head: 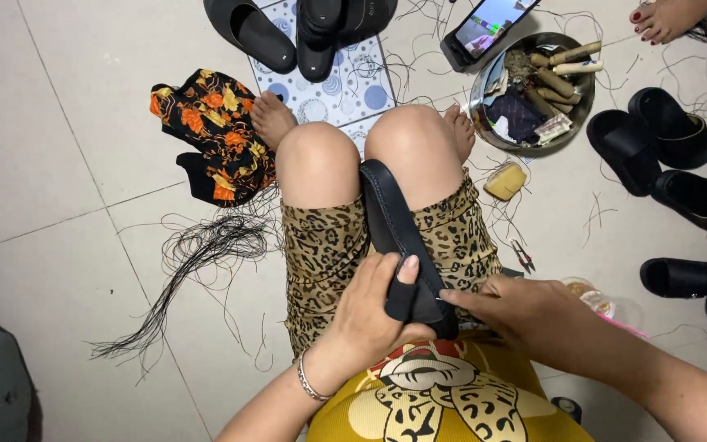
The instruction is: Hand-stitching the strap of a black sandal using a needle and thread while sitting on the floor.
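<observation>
The person sits on the tiled floor [51,164] with both knees up, and a black shoe piece [394,229] lies in the gap between the thighs, its long body pointing away from the body toward the knees. The near end of the shoe piece is under the two hands.

The left hand [370,307] lies over this near end from the left side. Its fingers [407,274] are curled around the edge and grasp the shoe piece; one finger wears a black cover. The right hand [533,315] comes from the right side, and its fingers are pressed together at the right edge of the shoe piece, touching it. It seems they pinch something very thin there, but this is too small to tell.

To the left of the shoe piece, well apart on the floor, there is a bundle of black threads [198,254], and farther up a black cloth with orange flowers [210,131]. To the right of the shoe piece lie a yellow block [505,180] and small snips [522,255]. Beyond the right knee stands a round metal bowl [587,98] with wooden handles and small things inside. Black sandals [656,147] stand farther right of the bowl.
</observation>
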